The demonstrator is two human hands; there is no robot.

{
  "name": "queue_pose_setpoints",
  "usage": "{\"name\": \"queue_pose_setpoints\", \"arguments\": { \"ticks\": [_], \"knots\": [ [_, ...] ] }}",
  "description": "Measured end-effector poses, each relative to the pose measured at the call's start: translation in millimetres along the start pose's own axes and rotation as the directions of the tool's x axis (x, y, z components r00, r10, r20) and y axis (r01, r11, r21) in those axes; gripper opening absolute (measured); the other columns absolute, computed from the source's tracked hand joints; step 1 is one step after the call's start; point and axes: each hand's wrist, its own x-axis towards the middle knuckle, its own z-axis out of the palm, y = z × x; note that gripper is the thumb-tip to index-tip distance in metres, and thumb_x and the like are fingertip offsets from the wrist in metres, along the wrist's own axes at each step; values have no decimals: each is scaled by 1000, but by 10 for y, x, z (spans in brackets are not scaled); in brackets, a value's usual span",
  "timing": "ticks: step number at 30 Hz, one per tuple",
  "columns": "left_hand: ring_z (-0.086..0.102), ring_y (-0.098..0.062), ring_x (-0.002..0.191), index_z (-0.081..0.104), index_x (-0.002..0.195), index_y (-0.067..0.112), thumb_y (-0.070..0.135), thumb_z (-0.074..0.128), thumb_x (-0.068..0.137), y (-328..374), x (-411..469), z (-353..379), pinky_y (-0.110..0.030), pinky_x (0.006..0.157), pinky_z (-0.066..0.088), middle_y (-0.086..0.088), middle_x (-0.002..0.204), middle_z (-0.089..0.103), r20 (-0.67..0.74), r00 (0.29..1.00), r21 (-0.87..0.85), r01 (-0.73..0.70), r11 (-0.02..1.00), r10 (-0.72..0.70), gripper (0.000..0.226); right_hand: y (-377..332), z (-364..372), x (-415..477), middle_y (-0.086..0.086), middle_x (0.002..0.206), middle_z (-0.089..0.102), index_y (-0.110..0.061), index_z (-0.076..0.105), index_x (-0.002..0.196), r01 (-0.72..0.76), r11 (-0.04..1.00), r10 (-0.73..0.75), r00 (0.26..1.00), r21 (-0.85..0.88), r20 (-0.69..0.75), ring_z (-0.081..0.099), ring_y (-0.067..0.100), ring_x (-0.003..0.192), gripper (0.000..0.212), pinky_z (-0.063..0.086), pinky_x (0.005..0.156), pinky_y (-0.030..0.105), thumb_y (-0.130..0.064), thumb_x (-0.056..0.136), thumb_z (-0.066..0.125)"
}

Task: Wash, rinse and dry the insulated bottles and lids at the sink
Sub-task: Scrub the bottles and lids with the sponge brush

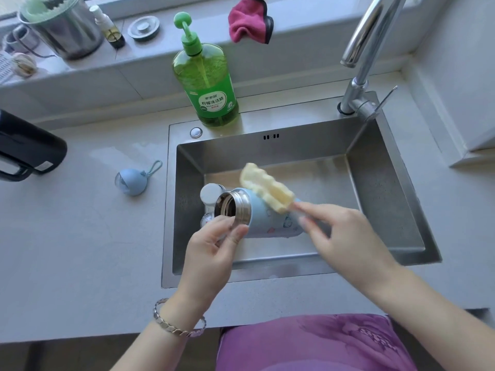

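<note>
Lying sideways, a pale blue insulated bottle [267, 220] is gripped at its mouth by the left hand [214, 245].
A yellow sponge brush [265, 187], pinched in the right hand [345, 236], is laid on it over a stainless steel sink [388, 183]; a round blue lid [132, 180] is seen farther left of the left hand.

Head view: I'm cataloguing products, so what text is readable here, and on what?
"柠檬洗洁精": on the soap bottle label.
Smaller lines on that label: too blurred to read.
Sticker on the black jug: too small to read.
Blue bottle: printed pictures only, no legible words.
</note>
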Motion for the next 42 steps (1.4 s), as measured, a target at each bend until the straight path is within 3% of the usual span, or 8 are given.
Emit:
{"name": "queue_pose_setpoints", "arguments": {
  "ticks": [6,11,14,19,23,30,35,42],
  "knots": [
    [55,-10,70,66,73,26,34,54,83,-10,0,-61,-17,63,42,5,76,61,65,996,-8,-62,998,62,18,200,-59,91,0,100,73,-21,67,114,-233,973,232,969,-2,90,65,12,99,28,41,78,18,-13,89,58],
    [48,-8,66,63,73,28,33,54,85,-54,-32,-69,-16,61,38,5,72,55,109,992,25,-67,997,64,16,23,-45,-23,-33,69,57,-21,68,111,-106,992,94,982,68,165,58,-15,67,27,35,62,-1,-10,88,59],
    [48,-3,67,63,73,31,33,52,85,-58,-48,-98,-12,62,37,10,72,55,85,992,21,-95,995,93,16,242,-62,50,-9,96,71,-22,68,112,-273,962,263,944,27,199,63,8,99,26,36,73,11,-15,89,57],
    [50,-3,66,63,72,29,33,51,85,-66,-45,-92,-12,61,38,12,72,57,81,992,42,-103,994,100,18,20,-25,-16,-22,81,62,-24,69,109,-128,980,98,977,154,189,54,-17,62,26,35,59,-1,-12,88,59],
    [52,-2,69,64,74,30,33,52,85,-75,-27,-127,-12,64,39,17,74,58,50,992,49,-120,992,117,17,207,-42,36,-10,91,70,-21,69,111,-268,962,254,950,57,184,65,7,92,26,37,74,10,-14,89,58],
    [51,-3,70,63,76,27,27,52,87,-47,6,-110,-12,65,40,17,76,57,7,978,60,-207,977,207,16,201,-11,50,-17,77,60,-22,67,111,-263,951,246,962,165,117,57,-2,73,25,37,63,6,-17,89,59],
    [59,-18,81,65,88,27,44,53,90,-90,3,-115,-22,72,48,8,86,62,37,980,-21,-196,980,196,21,418,-7,151,9,79,57,-17,56,97,-785,349,598,607,512,524,30,6,34,27,19,31,13,-41,94,45],
    [58,-21,96,65,92,15,41,49,93,-141,3,-87,-35,84,48,8,95,64,224,941,-4,-261,965,255,30,472,140,113,-3,59,49,-20,54,99,-821,80,355,553,565,754,21,2,33,43,16,28,10,-53,71,56]
  ]
}}
